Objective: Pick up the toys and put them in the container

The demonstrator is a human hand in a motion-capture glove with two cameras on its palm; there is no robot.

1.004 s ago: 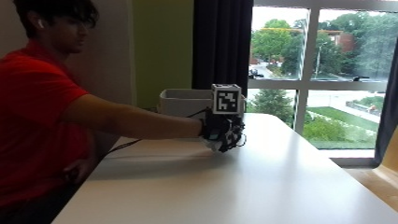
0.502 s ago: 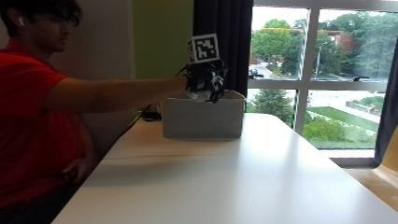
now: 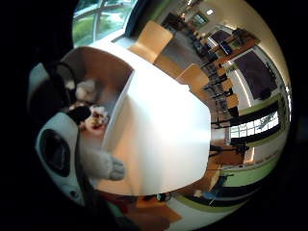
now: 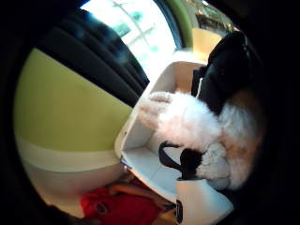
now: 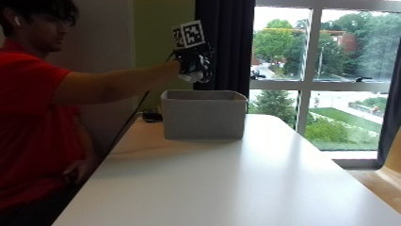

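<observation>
hand: gloved right hand (image 5: 193,63) is raised above the container (image 5: 204,114), arm stretched out over the table (image 5: 238,183)
grip: fingers curled round a white fluffy toy (image 4: 197,124); a bit of white shows under the glove in the outside view
toy: in the hand, over the container's open top, not inside
container: grey bin at the table's far end, near the window (image 5: 313,70); upright
contents: other plush toys (image 3: 91,115) lie on the container's floor
person: red shirt (image 5: 31,136), seated at the table's side
</observation>
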